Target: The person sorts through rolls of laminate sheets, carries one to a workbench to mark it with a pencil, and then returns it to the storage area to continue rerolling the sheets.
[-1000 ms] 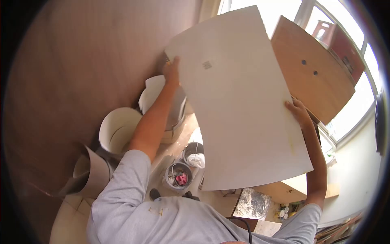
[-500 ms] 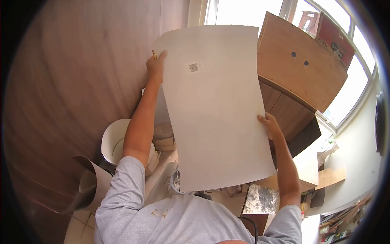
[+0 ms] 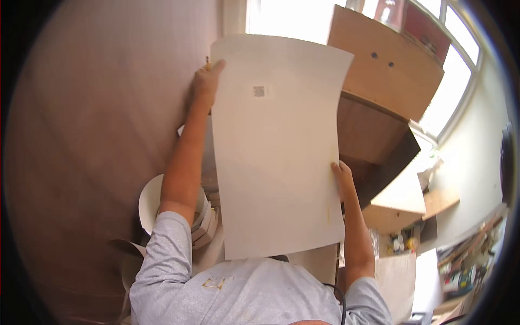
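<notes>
Between both hands, a pale sheet (image 3: 279,151) is curving slightly, showing a small printed square (image 3: 259,91). The left hand (image 3: 207,82) and right hand (image 3: 342,176) are gripping its edges.

A large white sheet (image 3: 276,162) was held up, slightly curved, with a small square code (image 3: 259,91) near one corner.
</notes>
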A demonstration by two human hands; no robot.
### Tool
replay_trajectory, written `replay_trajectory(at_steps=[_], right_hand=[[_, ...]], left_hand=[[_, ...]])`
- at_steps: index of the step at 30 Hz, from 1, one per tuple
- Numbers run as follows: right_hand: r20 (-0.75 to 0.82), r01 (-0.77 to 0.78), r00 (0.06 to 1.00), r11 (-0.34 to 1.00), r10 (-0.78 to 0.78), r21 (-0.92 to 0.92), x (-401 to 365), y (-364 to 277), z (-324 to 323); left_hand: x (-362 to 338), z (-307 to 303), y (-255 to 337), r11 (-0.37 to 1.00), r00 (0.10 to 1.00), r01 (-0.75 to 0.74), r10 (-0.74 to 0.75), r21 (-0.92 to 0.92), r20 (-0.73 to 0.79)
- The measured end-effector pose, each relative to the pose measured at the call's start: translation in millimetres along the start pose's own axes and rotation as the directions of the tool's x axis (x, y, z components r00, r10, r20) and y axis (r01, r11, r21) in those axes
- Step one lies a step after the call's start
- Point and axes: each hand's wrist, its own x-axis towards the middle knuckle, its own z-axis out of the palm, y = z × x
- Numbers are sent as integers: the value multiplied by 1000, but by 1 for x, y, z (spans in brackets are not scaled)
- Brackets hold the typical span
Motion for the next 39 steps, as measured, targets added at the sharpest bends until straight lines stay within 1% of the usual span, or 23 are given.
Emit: replay_trajectory(at_steps=[1, 3, 5, 7, 8, 9, 10, 12, 13, 14, 15, 16, 18, 19, 21, 22, 25, 27, 28, 30, 34, 37, 39], right_hand=[[-65, 6, 998, 997, -11, -80, -6, -2, -7], [-76, 38, 996, 995, -45, -96, -7, 15, -29], [-128, 46, 990, 987, -66, -152, -3, 25, -50], [-158, 46, 986, 997, -56, -66, -22, 1, -52], [-149, 2, 989, 998, -11, -62, -25, -3, -62], [-128, -27, 992, 998, 19, -60, -31, -6, -73], [-149, -29, 989, 998, 21, -54, -42, -7, -79], [-111, 22, 994, 995, -12, 98, -47, -20, -85], [-116, 40, 993, 995, -29, 90, -52, -28, -88], [-159, 62, 986, 996, -53, 57, -62, -33, -88], [-193, 82, 978, 996, -75, 28, -70, -36, -84], [-171, 98, 981, 995, -93, 25, -74, -37, -83], [-198, 62, 979, 995, -46, 73, -78, -35, -92], [-176, 76, 982, 995, -63, 70, -80, -35, -93], [-203, 41, 979, 995, -22, 89, -89, -35, -97], [-195, 62, 980, 995, -45, 83, -92, -30, -105], [-214, 85, 973, 996, -89, -24, -91, -18, -118], [-231, 93, 971, 989, -64, 118, -97, -13, -118], [-228, 102, 971, 988, -74, 112, -98, -11, -119], [-237, 115, 969, 977, -71, 177, -102, -12, -122], [-233, 83, 972, 983, -44, 163, -109, -10, -127], [-207, 117, 975, 974, -76, 193, -104, -6, -126], [-266, 102, 962, 983, -58, 151, -106, -9, -122]], left_hand=[[4, 10, -3, 1000, 999, 18, -18, -4, 44], [6, 19, -5, 999, 999, 27, -26, -29, 44], [13, 32, -13, 999, 999, 33, -33, 21, 12], [7, 39, 4, 990, 993, 98, -104, 104, 59], [-7, 46, 9, 986, 986, 120, -132, 117, 104], [-21, 50, 22, 985, 979, 161, -151, -62, 140], [-28, 54, 31, 950, 974, 193, -155, -245, 164], [-26, 63, 29, 945, 972, 207, -168, -254, 166], [-25, 66, 27, 940, 969, 227, -192, -256, 154], [-16, 73, 13, 938, 972, 217, -181, -269, 152], [-1, 80, -7, 938, 962, 224, -170, -263, 214], [13, 76, -13, 940, 952, 223, -154, -257, 264], [-18, 82, 19, 949, 977, 167, -123, -268, 173], [-34, 82, 32, 950, 982, 147, -108, -275, 152], [-56, 82, 57, 904, 948, 254, -162, -345, 273], [-54, 84, 56, 903, 954, 234, -141, -360, 264], [-40, 104, 42, 907, 958, 219, -129, -361, 257], [-55, 105, 52, 888, 929, 264, -129, -377, 347], [-67, 106, 63, 854, 924, 273, -105, -442, 368], [-73, 111, 75, 857, 925, 259, -89, -445, 368], [-84, 115, 85, 854, 904, 281, -82, -437, 420], [-83, 121, 84, 861, 920, 259, -81, -437, 384], [-83, 123, 86, 880, 931, 230, -74, -416, 358]])
